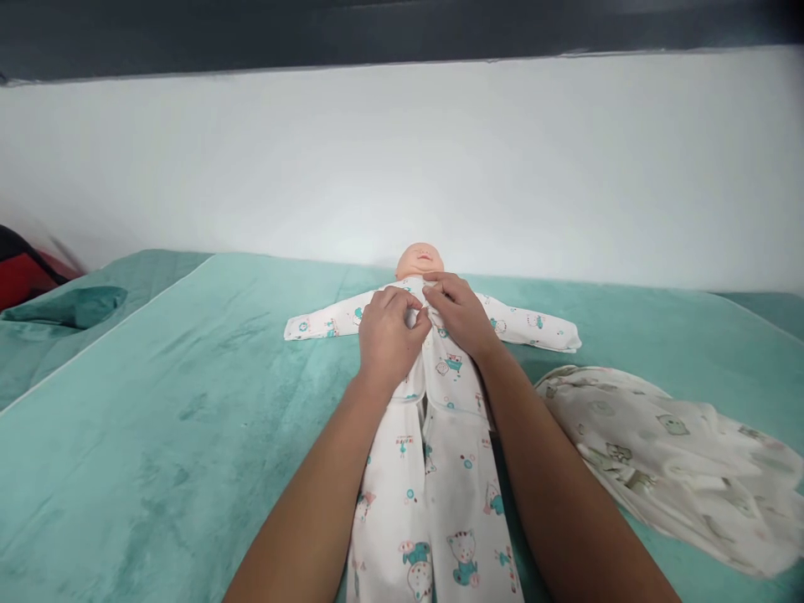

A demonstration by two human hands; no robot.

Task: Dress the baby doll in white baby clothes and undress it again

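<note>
A baby doll [420, 258] lies on its back, its head toward the wall. It wears a white baby jacket [453, 368] with a teal and red animal print, its sleeves spread to both sides. Matching baby pants [465, 502] stretch toward me below the jacket's hem. At the upper chest, my left hand [393, 331] pinches the jacket's front edge between thumb and fingers. Beside it, my right hand [458, 311] also has its fingers closed on the front opening near the neck. My fingers hide the fastening there.
A crumpled white printed cloth [678, 461] lies on the right of the teal bed cover [157, 419]. Behind the doll rises a white wall [402, 159]. A red and black item [25, 272] sits at the far left edge.
</note>
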